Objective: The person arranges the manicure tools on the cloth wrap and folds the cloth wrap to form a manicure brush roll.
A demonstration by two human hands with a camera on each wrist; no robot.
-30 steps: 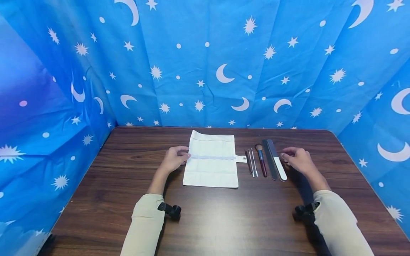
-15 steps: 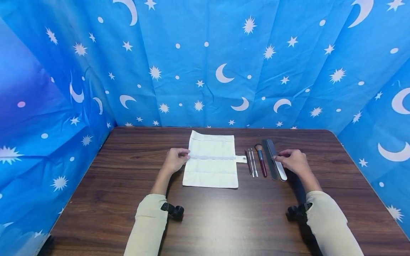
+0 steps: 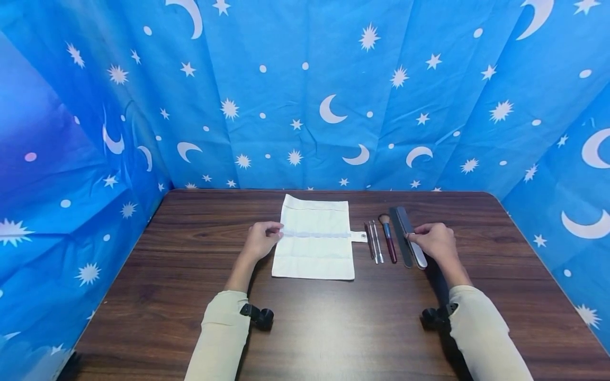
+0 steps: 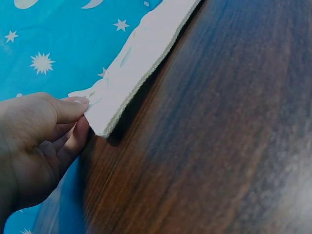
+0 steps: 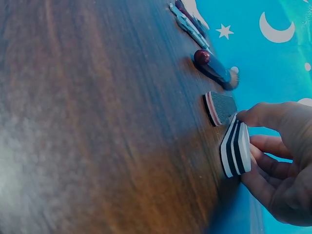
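Well, the right hand [image 3: 436,241] pinched a gray-and-white nail file [image 3: 418,255] beside a dark nail file [image 3: 403,246] on the table [image 3: 324,328], and the left hand [image 3: 260,239] pinched a white cloth case [image 3: 314,254] by its edge.

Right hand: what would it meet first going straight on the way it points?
Past the two-tone file in the right hand, probably the dark grey file; the gap there is hard to judge.
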